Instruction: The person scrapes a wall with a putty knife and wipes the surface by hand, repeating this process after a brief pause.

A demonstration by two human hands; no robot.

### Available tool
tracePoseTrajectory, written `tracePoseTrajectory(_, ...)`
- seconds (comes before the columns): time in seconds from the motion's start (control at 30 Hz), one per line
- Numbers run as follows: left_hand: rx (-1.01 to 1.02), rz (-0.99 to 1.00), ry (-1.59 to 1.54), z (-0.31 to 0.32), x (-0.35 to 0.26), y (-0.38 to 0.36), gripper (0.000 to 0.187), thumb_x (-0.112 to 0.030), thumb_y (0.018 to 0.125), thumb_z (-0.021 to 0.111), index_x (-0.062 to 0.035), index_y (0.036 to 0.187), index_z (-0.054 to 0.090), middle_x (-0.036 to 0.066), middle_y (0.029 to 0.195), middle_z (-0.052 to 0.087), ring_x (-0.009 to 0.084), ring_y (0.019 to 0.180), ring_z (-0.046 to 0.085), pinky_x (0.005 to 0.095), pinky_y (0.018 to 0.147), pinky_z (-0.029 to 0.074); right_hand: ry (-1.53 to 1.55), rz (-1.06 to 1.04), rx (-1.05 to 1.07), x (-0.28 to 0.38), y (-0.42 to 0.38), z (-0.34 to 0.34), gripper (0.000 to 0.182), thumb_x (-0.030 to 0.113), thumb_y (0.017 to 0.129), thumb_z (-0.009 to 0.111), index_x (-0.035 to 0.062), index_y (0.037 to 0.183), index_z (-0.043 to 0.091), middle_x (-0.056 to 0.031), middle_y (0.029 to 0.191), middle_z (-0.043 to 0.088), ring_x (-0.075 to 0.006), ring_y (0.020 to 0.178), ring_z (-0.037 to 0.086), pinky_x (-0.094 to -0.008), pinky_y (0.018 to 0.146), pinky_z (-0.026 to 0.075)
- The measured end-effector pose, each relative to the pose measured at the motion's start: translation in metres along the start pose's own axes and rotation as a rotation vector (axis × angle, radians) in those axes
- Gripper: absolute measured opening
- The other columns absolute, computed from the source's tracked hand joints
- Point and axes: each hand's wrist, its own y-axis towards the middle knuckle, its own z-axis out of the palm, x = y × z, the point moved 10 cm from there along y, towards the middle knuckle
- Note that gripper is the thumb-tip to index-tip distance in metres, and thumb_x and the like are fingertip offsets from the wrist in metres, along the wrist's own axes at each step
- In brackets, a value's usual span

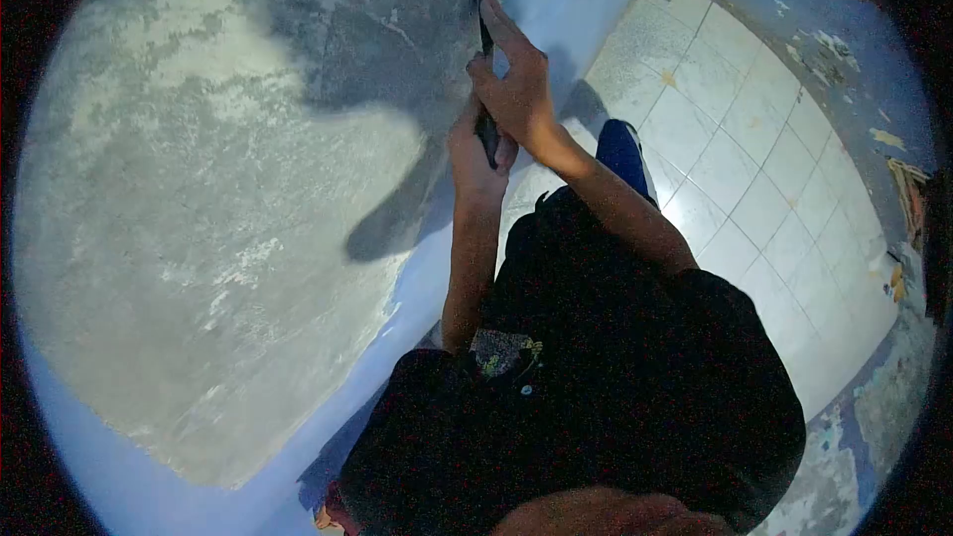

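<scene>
My left hand (478, 154) is wrapped around the lower end of a dark, narrow scraper-like tool (486, 129). Higher up, my right hand (518, 89) grips the same tool, with a finger stretched along it toward its tip. The tool's upper end lies close over the wall's grey, patchy surface (258, 218), near where it meets the blue paint (541, 0). Much of the tool is hidden behind my fingers. Pale rough streaks and scraped marks show across the grey area.
White tiled floor (735, 149) stretches to the right of my body, with a dark blue shoe (621, 159) on it. Beyond it stands another blue wall (824, 40) with peeling paint. Shadows of my head and arms fall on the grey surface.
</scene>
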Motion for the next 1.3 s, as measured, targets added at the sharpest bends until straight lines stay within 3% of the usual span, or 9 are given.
tracePoseTrajectory(0.4,-0.147,-0.061,-0.091,0.009,-0.001,0.023,0.027,-0.025,0.093,0.044,-0.0019,0.092,0.058,0.002,0.071,0.055,0.0067,0.048,0.049,0.0219,0.039,0.036,0.047,0.053,-0.073,-0.002,0.014,-0.008,0.060,-0.007,0.072,0.056,-0.0013,0.130,0.042,-0.0213,0.130,0.046,-0.0280,0.123,0.043,-0.0321,0.101,0.034)
tracePoseTrajectory(0.5,0.162,-0.085,-0.137,0.005,0.006,0.005,0.028,-0.025,0.092,0.045,-0.0008,0.098,0.058,0.003,0.080,0.058,0.0087,0.063,0.055,0.0232,0.050,0.043,-0.039,-0.002,-0.048,0.017,0.011,-0.008,0.059,-0.008,0.071,0.056,-0.0021,0.129,0.043,-0.0216,0.129,0.047,-0.0261,0.121,0.045,-0.0316,0.100,0.035)
tracePoseTrajectory(0.6,-0.021,-0.070,-0.097,-0.002,0.009,0.017,0.029,-0.025,0.093,0.045,-0.0002,0.103,0.056,0.004,0.084,0.059,0.0124,0.074,0.059,0.0266,0.064,0.047,-0.008,0.030,-0.046,0.011,0.014,-0.007,0.057,-0.007,0.072,0.055,-0.0041,0.128,0.043,-0.0221,0.129,0.046,-0.0254,0.122,0.044,-0.0328,0.101,0.034)
tracePoseTrajectory(0.7,0.017,-0.113,0.005,-0.007,0.019,0.021,0.029,-0.024,0.092,0.045,0.0005,0.106,0.054,0.006,0.090,0.058,0.0146,0.085,0.058,0.0298,0.075,0.046,0.021,0.081,-0.011,0.004,0.013,-0.008,0.056,-0.005,0.073,0.054,-0.0048,0.128,0.043,-0.0223,0.129,0.046,-0.0261,0.122,0.044,-0.0327,0.101,0.034)
tracePoseTrajectory(0.9,0.036,-0.114,-0.126,0.003,0.017,0.027,0.029,-0.023,0.092,0.045,0.0004,0.106,0.054,0.007,0.092,0.058,0.0146,0.087,0.058,0.0305,0.076,0.047,-0.054,-0.027,-0.067,0.006,0.022,-0.011,0.057,-0.007,0.071,0.054,-0.0057,0.127,0.043,-0.0229,0.128,0.047,-0.0263,0.120,0.046,-0.0335,0.101,0.035)
tracePoseTrajectory(1.0,0.004,-0.181,-0.097,0.000,0.021,0.022,0.030,-0.024,0.092,0.045,0.0004,0.107,0.054,0.007,0.095,0.058,0.0150,0.088,0.057,0.0307,0.078,0.046,0.056,0.090,-0.016,0.000,0.021,-0.013,0.057,-0.007,0.070,0.056,-0.0057,0.126,0.044,-0.0227,0.125,0.050,-0.0273,0.118,0.048,-0.0327,0.100,0.036)
tracePoseTrajectory(1.1,0.010,-0.123,-0.151,0.002,0.020,0.010,0.029,-0.024,0.092,0.045,0.0004,0.106,0.054,0.008,0.098,0.058,0.0157,0.089,0.058,0.0309,0.080,0.046,-0.013,0.056,0.006,0.003,0.010,-0.009,0.062,-0.006,0.067,0.055,-0.0018,0.127,0.044,-0.0257,0.121,0.051,-0.0333,0.115,0.050,-0.0342,0.096,0.039)
tracePoseTrajectory(1.2,-0.096,-0.126,-0.088,0.009,0.011,0.012,0.030,-0.024,0.093,0.044,0.0006,0.107,0.053,0.008,0.098,0.058,0.0163,0.091,0.058,0.0312,0.081,0.046,0.010,-0.028,-0.084,0.004,0.023,-0.017,0.063,-0.007,0.066,0.054,-0.0012,0.128,0.043,-0.0242,0.121,0.052,-0.0327,0.115,0.051,-0.0340,0.096,0.039)
tracePoseTrajectory(1.3,0.028,-0.152,-0.104,0.015,0.024,0.027,0.030,-0.023,0.093,0.044,0.0008,0.108,0.053,0.009,0.099,0.058,0.0167,0.090,0.058,0.0312,0.083,0.046,0.013,0.011,-0.034,0.000,0.022,-0.019,0.058,-0.007,0.069,0.055,-0.0036,0.126,0.045,-0.0218,0.123,0.052,-0.0287,0.115,0.051,-0.0323,0.097,0.038)
